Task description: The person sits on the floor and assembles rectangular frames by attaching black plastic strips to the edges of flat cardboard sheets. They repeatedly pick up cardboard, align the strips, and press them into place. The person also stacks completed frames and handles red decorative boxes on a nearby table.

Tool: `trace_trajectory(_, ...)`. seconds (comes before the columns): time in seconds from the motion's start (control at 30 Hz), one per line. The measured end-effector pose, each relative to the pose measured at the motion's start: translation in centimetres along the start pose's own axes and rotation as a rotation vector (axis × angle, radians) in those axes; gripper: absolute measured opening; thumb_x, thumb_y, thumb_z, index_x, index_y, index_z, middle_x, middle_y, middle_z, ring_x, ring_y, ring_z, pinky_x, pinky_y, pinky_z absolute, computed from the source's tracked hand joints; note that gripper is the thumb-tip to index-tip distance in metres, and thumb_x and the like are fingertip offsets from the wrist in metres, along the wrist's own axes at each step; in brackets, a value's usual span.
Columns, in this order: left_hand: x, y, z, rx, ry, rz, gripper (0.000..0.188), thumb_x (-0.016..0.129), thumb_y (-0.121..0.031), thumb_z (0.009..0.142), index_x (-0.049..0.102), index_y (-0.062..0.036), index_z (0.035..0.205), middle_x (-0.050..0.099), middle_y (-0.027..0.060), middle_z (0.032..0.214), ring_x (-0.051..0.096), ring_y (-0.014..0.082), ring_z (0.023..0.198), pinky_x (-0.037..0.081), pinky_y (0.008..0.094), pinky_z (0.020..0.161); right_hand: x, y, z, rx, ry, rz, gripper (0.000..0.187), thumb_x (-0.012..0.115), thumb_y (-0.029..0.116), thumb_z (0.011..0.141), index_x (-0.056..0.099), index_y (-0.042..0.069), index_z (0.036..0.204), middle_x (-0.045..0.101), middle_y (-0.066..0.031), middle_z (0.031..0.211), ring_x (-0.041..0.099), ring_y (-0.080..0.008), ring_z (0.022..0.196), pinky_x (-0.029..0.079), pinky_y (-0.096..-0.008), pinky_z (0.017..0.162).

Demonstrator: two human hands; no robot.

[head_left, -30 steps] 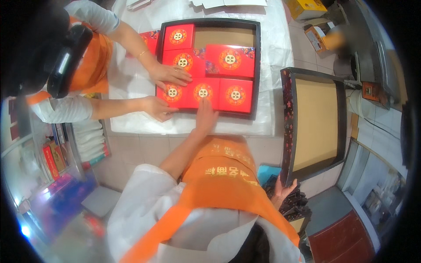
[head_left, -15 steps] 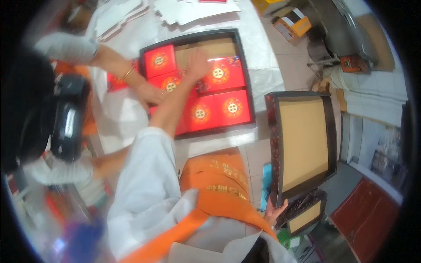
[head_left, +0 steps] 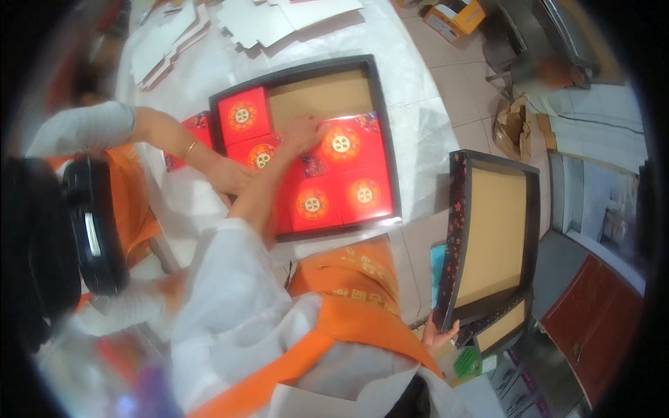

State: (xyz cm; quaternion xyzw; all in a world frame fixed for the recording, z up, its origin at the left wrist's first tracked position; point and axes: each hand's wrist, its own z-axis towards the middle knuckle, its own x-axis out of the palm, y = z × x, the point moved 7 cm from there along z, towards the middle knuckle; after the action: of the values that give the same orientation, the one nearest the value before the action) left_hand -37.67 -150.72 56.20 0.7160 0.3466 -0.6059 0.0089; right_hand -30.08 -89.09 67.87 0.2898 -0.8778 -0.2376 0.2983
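My left hand (head_left: 302, 134) reaches into a shallow black gift box (head_left: 398, 188) on the white-covered table, at the upper left edge of a red patterned box (head_left: 348, 146). Its fingers are blurred and partly hidden, so their grip is unclear. Several square red boxes lie inside, with a tan bottom showing at the far side. My right hand (head_left: 439, 336), low on the right, closes around the lower corner of another shallow black box (head_left: 495, 237), tilted upright, with a tan inside and flower-patterned side. A co-worker's hand (head_left: 233, 177) lies at the gift box's left side, partly behind my forearm.
White cardboard sheets (head_left: 279, 19) lie along the table's far side. One red box (head_left: 197, 127) sits left of the gift box. The co-worker's arm (head_left: 157, 132) crosses from the left. An orange carton (head_left: 454, 21) and crumpled brown paper (head_left: 514, 129) are on the floor at right.
My left hand has drawn slightly nearer, and the red box beside it sits slightly nearer within the gift box. The right hand keeps its hold. The whole view has shifted a little.
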Motion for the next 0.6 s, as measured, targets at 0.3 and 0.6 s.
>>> trace_trajectory(0.3, -1.7, 0.4, -2.1, 0.064, -0.103, -0.002, 0.047, 0.045, -0.041, 0.083, 0.049, -0.0058, 0.114, 0.050, 0.0166, 0.114, 0.047, 0.0322, 0.106, 0.034, 0.0450, 0.090, 1.6, 1.0, 0.3, -0.016, 0.093, -0.051, 0.055, 0.063, 0.026, 0.073, 0.043, -0.001, 0.117, 0.051, -0.0137, 0.113, 0.048, -0.0269, 0.104, 0.039, -0.0408, 0.089)
trace_trajectory(0.6, -0.7, -7.3, -2.7, 0.263, -0.336, 0.155, 0.055, 0.045, -0.041, 0.084, 0.038, -0.0084, 0.127, 0.033, 0.0176, 0.132, 0.028, 0.0333, 0.124, 0.020, 0.0478, 0.101, 2.2, 1.4, 1.8, 0.028, 0.234, 0.028, 0.059, 0.062, 0.026, 0.073, 0.040, 0.001, 0.122, 0.047, -0.0108, 0.120, 0.044, -0.0254, 0.109, 0.035, -0.0408, 0.094)
